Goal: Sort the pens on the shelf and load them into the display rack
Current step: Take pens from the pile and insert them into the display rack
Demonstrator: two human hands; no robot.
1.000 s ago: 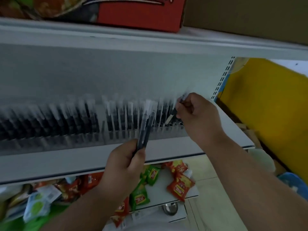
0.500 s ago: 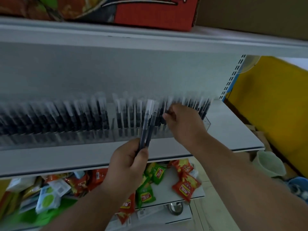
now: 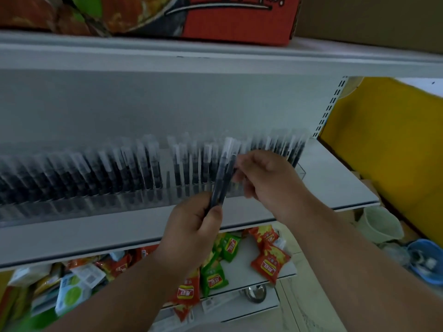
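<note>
A long clear display rack (image 3: 134, 204) on the white shelf (image 3: 335, 185) holds several dark pens (image 3: 143, 168) with clear caps, standing upright in rows. My left hand (image 3: 191, 233) grips a small bunch of the same pens (image 3: 224, 173) by their lower ends, caps pointing up, in front of the rack. My right hand (image 3: 266, 176) is right beside that bunch, its fingertips at the upper part of the pens; motion blur hides whether they pinch one.
A red printed carton (image 3: 215, 17) and a brown box (image 3: 371, 20) sit on the shelf above. Red and green snack packets (image 3: 268, 259) lie on the lower shelves. A yellow panel (image 3: 388, 144), a pale bucket (image 3: 381, 224) and a blue tub (image 3: 426, 262) are at the right.
My right hand has come back from the rack's right section leftward to the bunch in my left hand. The left hand has stayed in place with its pens.
</note>
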